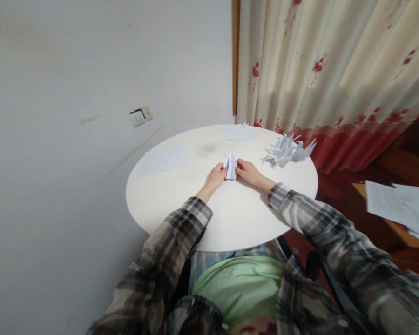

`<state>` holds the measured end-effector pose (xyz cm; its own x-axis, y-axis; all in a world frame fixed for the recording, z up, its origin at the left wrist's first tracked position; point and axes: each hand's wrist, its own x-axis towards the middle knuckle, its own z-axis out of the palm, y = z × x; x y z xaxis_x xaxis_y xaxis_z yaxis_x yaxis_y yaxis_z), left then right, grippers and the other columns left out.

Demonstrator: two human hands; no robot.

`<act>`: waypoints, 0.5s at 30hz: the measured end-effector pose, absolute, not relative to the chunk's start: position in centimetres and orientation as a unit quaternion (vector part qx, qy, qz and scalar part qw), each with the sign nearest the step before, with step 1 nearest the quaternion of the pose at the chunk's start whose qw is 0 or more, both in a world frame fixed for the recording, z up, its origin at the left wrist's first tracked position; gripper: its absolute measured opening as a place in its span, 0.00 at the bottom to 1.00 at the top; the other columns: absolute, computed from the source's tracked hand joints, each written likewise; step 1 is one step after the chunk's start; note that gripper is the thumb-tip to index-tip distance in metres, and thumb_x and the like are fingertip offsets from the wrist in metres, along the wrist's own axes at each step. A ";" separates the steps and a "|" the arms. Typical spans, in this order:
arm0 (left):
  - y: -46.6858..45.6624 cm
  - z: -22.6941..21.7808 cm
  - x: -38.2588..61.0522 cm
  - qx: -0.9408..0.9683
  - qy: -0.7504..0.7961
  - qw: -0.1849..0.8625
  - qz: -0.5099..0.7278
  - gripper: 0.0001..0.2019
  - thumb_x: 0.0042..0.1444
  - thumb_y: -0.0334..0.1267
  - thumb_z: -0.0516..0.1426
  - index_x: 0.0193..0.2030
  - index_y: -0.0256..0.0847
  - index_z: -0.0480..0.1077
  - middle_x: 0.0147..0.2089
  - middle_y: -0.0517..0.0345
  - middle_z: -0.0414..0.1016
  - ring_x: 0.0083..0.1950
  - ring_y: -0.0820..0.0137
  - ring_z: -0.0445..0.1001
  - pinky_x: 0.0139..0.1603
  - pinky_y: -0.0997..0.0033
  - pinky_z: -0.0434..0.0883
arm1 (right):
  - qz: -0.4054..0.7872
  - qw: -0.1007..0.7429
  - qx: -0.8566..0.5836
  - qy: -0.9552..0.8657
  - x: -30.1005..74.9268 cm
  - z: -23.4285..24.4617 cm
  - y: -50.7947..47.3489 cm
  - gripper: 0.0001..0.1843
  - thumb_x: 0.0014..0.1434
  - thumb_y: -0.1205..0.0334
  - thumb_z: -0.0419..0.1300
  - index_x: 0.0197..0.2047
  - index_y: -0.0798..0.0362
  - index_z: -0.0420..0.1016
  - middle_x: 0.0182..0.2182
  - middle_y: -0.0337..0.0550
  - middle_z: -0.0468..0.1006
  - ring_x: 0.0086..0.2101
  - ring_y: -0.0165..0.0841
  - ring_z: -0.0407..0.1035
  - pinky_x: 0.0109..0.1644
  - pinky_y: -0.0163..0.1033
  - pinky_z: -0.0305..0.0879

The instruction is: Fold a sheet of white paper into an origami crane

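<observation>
Left hand and right hand each pinched a half-folded paper piece on the table — folded figures lay finished, one flat sheet untouched.

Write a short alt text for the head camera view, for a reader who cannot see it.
The person's left hand and right hand hold a small folded paper on a round white table. A pile of folded paper shapes lies to its right, a flat sheet to its left.
</observation>
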<state>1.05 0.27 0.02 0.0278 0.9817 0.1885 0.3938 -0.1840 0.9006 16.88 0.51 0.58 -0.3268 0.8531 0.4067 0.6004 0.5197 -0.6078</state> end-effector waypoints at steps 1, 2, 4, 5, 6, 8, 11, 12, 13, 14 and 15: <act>0.3 0.0 1.0 0.634 0.542 0.336 0.437 0.07 0.53 0.37 0.52 0.26 0.40 0.63 0.24 0.63 0.64 0.28 0.74 0.63 0.30 0.74 0.60 | 0.176 0.358 -0.456 -0.795 16.9 0.6 0.5 0.07 0.57 0.61 0.51 0.34 0.55 0.67 0.28 0.39 0.72 0.29 0.28 0.62 0.35 0.33 0.56; 0.3 0.0 1.0 0.635 0.542 0.337 0.436 0.07 0.53 0.38 0.52 0.26 0.40 0.63 0.24 0.63 0.64 0.28 0.74 0.63 0.30 0.74 0.60 | 0.175 0.359 -0.456 -0.795 16.9 0.6 0.5 0.07 0.57 0.61 0.51 0.33 0.55 0.67 0.28 0.39 0.72 0.29 0.28 0.62 0.35 0.33 0.56; 0.2 0.0 1.0 0.635 0.542 0.338 0.434 0.07 0.53 0.38 0.52 0.26 0.40 0.63 0.24 0.63 0.64 0.28 0.74 0.63 0.30 0.74 0.60 | 0.173 0.357 -0.457 -0.796 16.9 0.6 0.5 0.07 0.57 0.61 0.51 0.33 0.55 0.67 0.28 0.39 0.72 0.29 0.28 0.62 0.35 0.33 0.55; 0.2 0.1 1.0 0.634 0.543 0.340 0.434 0.07 0.53 0.38 0.52 0.26 0.40 0.63 0.24 0.63 0.64 0.28 0.74 0.63 0.30 0.74 0.60 | 0.173 0.356 -0.457 -0.796 16.9 0.6 0.5 0.08 0.57 0.60 0.51 0.33 0.55 0.67 0.28 0.39 0.71 0.28 0.28 0.62 0.35 0.34 0.55; 0.1 0.1 1.0 0.633 0.543 0.341 0.434 0.07 0.53 0.38 0.52 0.26 0.40 0.62 0.24 0.63 0.64 0.28 0.74 0.63 0.30 0.74 0.60 | 0.174 0.355 -0.457 -0.797 16.9 0.6 0.5 0.08 0.57 0.60 0.51 0.33 0.55 0.67 0.28 0.39 0.71 0.29 0.28 0.62 0.35 0.34 0.55; 0.1 0.2 1.1 0.631 0.542 0.344 0.435 0.07 0.52 0.38 0.52 0.26 0.40 0.62 0.24 0.63 0.64 0.28 0.74 0.63 0.30 0.74 0.60 | 0.178 0.354 -0.458 -0.796 16.9 0.7 0.5 0.08 0.57 0.60 0.51 0.33 0.55 0.66 0.28 0.39 0.71 0.29 0.28 0.62 0.35 0.34 0.55; 0.0 0.2 1.1 0.633 0.538 0.344 0.439 0.07 0.52 0.37 0.52 0.25 0.40 0.62 0.24 0.63 0.63 0.27 0.75 0.63 0.30 0.74 0.60 | 0.181 0.353 -0.459 -0.795 16.9 0.7 0.5 0.07 0.57 0.60 0.51 0.33 0.55 0.66 0.28 0.39 0.71 0.29 0.28 0.61 0.35 0.34 0.55; 0.0 0.2 1.1 0.633 0.538 0.343 0.439 0.07 0.52 0.37 0.52 0.25 0.40 0.62 0.24 0.63 0.63 0.27 0.75 0.63 0.30 0.74 0.60 | 0.182 0.352 -0.460 -0.795 16.9 0.7 0.5 0.07 0.57 0.60 0.51 0.33 0.55 0.66 0.28 0.39 0.71 0.28 0.28 0.61 0.35 0.34 0.55; 0.0 0.2 1.1 0.634 0.538 0.341 0.439 0.07 0.52 0.37 0.52 0.25 0.40 0.62 0.24 0.63 0.63 0.27 0.75 0.63 0.29 0.74 0.60 | 0.182 0.351 -0.461 -0.794 16.9 0.7 0.5 0.07 0.57 0.60 0.51 0.33 0.54 0.66 0.27 0.39 0.71 0.28 0.28 0.61 0.34 0.34 0.55; 0.1 0.2 1.1 0.634 0.539 0.339 0.439 0.07 0.52 0.37 0.52 0.25 0.40 0.62 0.23 0.63 0.63 0.27 0.75 0.63 0.29 0.74 0.60 | 0.182 0.350 -0.462 -0.794 16.9 0.7 0.5 0.07 0.57 0.60 0.51 0.33 0.54 0.65 0.27 0.38 0.71 0.28 0.28 0.61 0.34 0.34 0.55; 0.1 0.1 1.1 0.634 0.540 0.338 0.439 0.07 0.52 0.37 0.52 0.24 0.40 0.61 0.23 0.63 0.63 0.27 0.75 0.63 0.29 0.74 0.61 | 0.182 0.349 -0.463 -0.794 16.9 0.7 0.4 0.07 0.56 0.60 0.50 0.32 0.54 0.65 0.27 0.38 0.70 0.28 0.28 0.61 0.34 0.34 0.55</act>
<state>1.06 0.09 0.15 0.0312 0.9809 0.1919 0.3882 -0.1888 0.9020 16.91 0.45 0.72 -0.3282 0.8626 0.3849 0.6085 0.5048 -0.6123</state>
